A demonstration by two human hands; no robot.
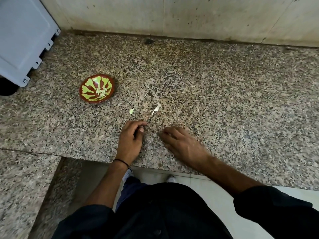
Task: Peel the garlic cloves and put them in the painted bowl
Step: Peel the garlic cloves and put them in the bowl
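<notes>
Both hands low on the counter, the painted bowl ahead and to the left

The left hand (133, 138) lies with its fingers curled in and the thumb against them. The right hand (181, 144) has bent fingers with their tips down on the counter (215, 100). Whether either pinches a clove is hidden, so I cannot tell. The painted bowl (86, 87) stands well ahead and left of the hands, nearer the left one, with a small heap of peeled cloves (101, 93) at its bottom. Just ahead of the left hand lies a small greenish piece (131, 111). Beside it, ahead of the gap between the hands, is a pale strip of skin (156, 108), its long axis slanting from near-left to far-right. Any drop into the bowl looks like a forward-left reach, best suited to the left hand.
</notes>
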